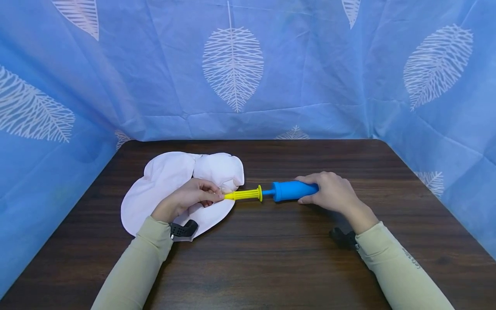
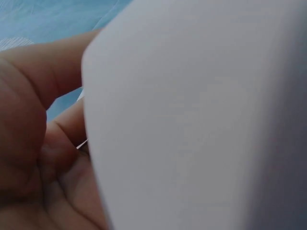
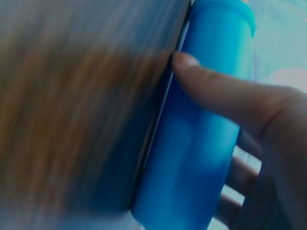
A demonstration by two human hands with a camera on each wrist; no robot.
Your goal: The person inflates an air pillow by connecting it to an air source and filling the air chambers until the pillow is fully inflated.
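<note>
Dark wood table (image 1: 271, 267), blue leaf-print cloth (image 1: 310, 64) behind; left hand (image 1: 190, 198) pinches white balloon (image 1: 155, 189), right hand (image 1: 333, 193) grips pump (image 1: 290, 190)

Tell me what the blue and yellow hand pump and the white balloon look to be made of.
Hand pump: apparently hard moulded plastic, a smooth, slightly glossy blue barrel with a ribbed yellow nozzle end. White balloon: seemingly thin, soft film, possibly foil or plastic, matte; it lies limp and creased on the wooden-looking table.

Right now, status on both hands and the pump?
Left hand pinches yellow nozzle at white balloon. Right hand grips blue pump. Nothing in the way.
</note>
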